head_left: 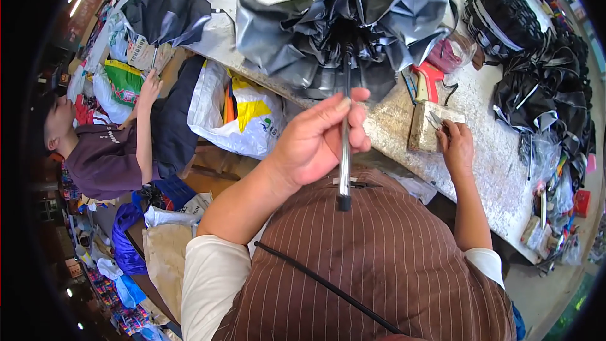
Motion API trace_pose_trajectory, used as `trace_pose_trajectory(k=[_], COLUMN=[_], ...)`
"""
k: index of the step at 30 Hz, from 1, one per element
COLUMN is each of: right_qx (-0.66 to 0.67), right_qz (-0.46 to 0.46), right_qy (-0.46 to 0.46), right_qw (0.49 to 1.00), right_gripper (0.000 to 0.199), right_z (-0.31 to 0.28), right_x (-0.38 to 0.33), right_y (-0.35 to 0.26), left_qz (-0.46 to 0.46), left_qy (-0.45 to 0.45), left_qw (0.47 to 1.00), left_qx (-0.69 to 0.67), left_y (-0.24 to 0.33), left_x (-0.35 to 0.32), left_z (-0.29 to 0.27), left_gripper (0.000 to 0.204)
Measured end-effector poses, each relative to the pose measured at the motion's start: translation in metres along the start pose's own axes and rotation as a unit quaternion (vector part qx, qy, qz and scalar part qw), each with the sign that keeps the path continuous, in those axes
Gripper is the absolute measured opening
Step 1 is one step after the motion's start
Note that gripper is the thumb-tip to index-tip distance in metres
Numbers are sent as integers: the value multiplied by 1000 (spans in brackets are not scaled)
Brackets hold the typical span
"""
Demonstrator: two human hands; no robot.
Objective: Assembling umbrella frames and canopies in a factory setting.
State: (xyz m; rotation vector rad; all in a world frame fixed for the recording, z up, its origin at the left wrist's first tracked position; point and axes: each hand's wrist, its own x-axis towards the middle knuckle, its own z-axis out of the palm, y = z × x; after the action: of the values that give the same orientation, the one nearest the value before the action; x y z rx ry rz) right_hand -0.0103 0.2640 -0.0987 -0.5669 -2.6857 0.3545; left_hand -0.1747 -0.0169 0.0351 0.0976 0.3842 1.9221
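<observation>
My left hand [322,136] is closed around the metal shaft [345,170] of an umbrella. A black cap ends the shaft, nearest my body. Beyond my fingers the umbrella's black and silver canopy [290,41] spreads in loose folds over the table edge, its ribs mostly hidden inside. Off to the right, my right hand [457,145] pinches a small pointed metal tool [435,118] at the top of a worn, pale block [424,131]. The tool's exact kind is too small to tell. Just behind the block lies a red-handled tool [430,81].
Black umbrella fabric [536,98] and a thick dark roll [505,16] crowd the table's right side. A clear container with red contents [451,50] stands nearby. To the left, a co-worker [107,145] holds another umbrella [167,16]. A white sack [237,110] sits below the table edge.
</observation>
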Motion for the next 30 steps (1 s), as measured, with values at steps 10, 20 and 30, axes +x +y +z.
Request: trace_pose_trajectory(k=[10,20,30], right_qx=[476,738,565], right_qz=[217,121,64], right_qy=[-275,-182,-279], right_qw=[807,639,774], right_gripper=[24,36,34], right_z=[-48,19,27], right_x=[17,15,67], right_y=[-66,-197,-230], left_qz=[-17,-56,-77], left_qy=[-51,-67,-83], left_qw=[998,996,994], left_qx=[42,16,11], left_y=[-36,-57,-60], left_x=[0,8,4], left_z=[10,8,6], left_gripper=[21,18,16])
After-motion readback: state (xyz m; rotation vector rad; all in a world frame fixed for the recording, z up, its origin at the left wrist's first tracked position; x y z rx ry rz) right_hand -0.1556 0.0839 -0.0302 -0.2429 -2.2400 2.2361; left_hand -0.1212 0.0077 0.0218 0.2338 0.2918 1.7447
